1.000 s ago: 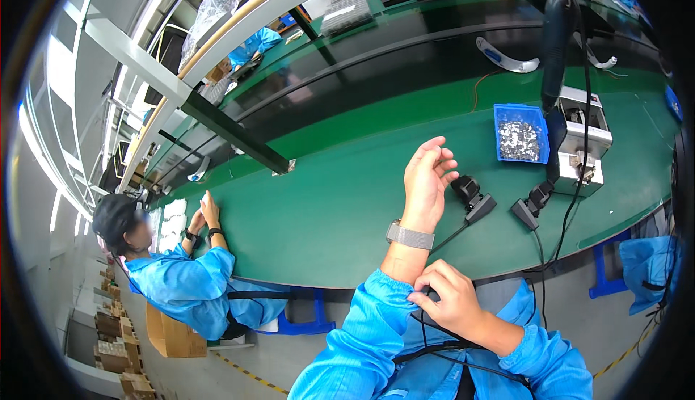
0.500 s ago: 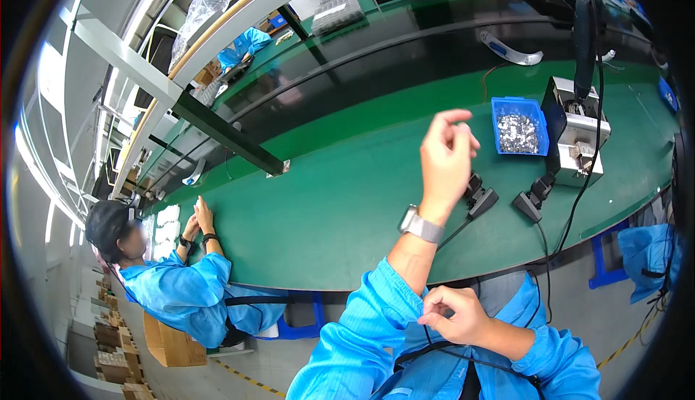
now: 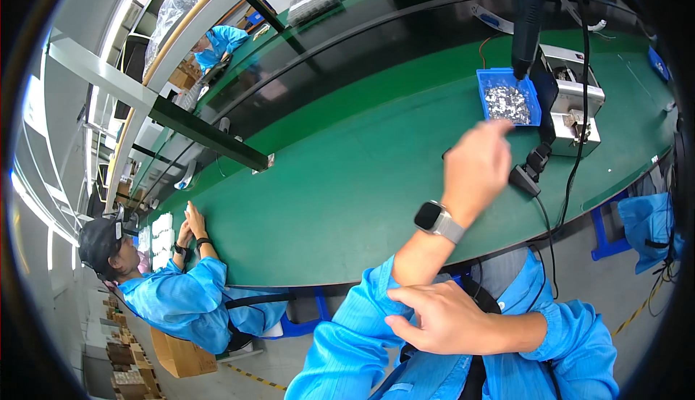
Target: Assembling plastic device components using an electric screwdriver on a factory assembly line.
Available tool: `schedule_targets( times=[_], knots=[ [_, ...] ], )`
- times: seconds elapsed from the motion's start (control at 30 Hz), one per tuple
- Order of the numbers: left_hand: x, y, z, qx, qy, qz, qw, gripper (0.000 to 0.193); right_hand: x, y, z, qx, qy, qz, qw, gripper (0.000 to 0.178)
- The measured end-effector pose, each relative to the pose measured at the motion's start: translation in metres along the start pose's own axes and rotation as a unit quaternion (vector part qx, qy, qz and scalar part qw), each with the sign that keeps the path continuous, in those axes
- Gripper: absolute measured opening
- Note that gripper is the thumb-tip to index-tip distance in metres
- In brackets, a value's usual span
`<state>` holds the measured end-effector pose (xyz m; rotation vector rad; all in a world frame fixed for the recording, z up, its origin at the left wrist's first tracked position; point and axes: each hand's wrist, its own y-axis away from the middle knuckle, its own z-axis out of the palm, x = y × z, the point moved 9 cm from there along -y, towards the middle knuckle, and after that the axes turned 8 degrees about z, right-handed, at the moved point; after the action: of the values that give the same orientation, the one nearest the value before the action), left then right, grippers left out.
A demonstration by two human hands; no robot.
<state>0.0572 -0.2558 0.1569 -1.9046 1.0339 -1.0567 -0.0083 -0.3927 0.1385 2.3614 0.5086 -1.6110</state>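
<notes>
My left hand (image 3: pixel 478 165), with a watch (image 3: pixel 428 217) on its wrist, reaches over the green table, its fingers close to the near edge of a blue bin (image 3: pixel 534 96). Small silvery metal parts (image 3: pixel 507 104) fill that bin. Motion smears the fingers, so their grip is unclear. Low in the picture, my right hand (image 3: pixel 452 320) lies across my left forearm near the rolled cuff. Its thumb and fingers are apart, with nothing seen between them. A black buckle-like clip (image 3: pixel 534 162) with a cord lies just right of my left hand.
A dark powered screwdriver (image 3: pixel 526 23) hangs above the bin. Beside it stands a metal box-shaped fixture (image 3: pixel 575 136), with a black cable (image 3: pixel 585 60) passing in front. At the left, another person (image 3: pixel 174 284) sits at the same green table (image 3: pixel 326 197). A post (image 3: pixel 210 136) meets the tabletop.
My left hand has moved right, toward the bin, and now covers one of the black clips. My right hand has opened out from a curled shape. The whole view has shifted slightly.
</notes>
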Motion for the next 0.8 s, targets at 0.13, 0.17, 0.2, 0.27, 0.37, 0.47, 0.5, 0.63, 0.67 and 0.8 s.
schedule_targets(
  times=[0.13,0.17,0.2,0.27,0.37,0.47,0.5,0.63,0.67,0.8],
  knots=[
    [0.048,0.035,0.038,-0.219,-0.077,0.183,0.955,0.025,0.003,0.001,0.007,-0.028,-0.028,0.019,0.999,0.033],
    [0.052,0.039,0.036,-0.241,-0.082,0.201,0.946,0.023,0.003,0.006,0.011,-0.024,-0.032,-0.007,0.999,0.033],
    [0.052,0.038,0.033,-0.241,-0.083,0.201,0.946,0.023,0.01,0.011,0.015,-0.025,-0.032,-0.008,0.999,0.033],
    [0.056,0.035,0.027,-0.245,-0.072,0.21,0.944,0.021,0.029,0.022,0.027,-0.067,-0.11,-0.008,0.992,0.029],
    [0.056,0.019,0.016,-0.202,-0.03,0.151,0.967,0.017,0.099,0.034,0.05,-0.123,-0.386,0.216,0.888,0.027],
    [0.028,-0.004,-0.001,-0.048,0.173,-0.085,0.98,0.012,0.125,0.027,0.045,-0.032,-0.501,0.214,0.838,0.035],
    [0.025,-0.005,-0.002,-0.049,0.173,-0.086,0.98,0.012,0.121,0.023,0.04,-0.021,-0.466,0.179,0.866,0.041],
    [-0.028,0.04,0.013,0.078,0.5,-0.442,0.74,0.015,0.098,0.006,0.021,-0.003,-0.392,0.116,0.913,0.051],
    [-0.029,0.044,0.013,0.086,0.522,-0.458,0.715,0.015,0.108,0.005,0.023,-0.022,-0.336,0.151,0.93,0.053],
    [-0.036,0.062,0.012,0.144,0.606,-0.498,0.603,0.015,0.116,0.009,0.026,-0.018,-0.268,0.179,0.946,0.057]
  ],
)
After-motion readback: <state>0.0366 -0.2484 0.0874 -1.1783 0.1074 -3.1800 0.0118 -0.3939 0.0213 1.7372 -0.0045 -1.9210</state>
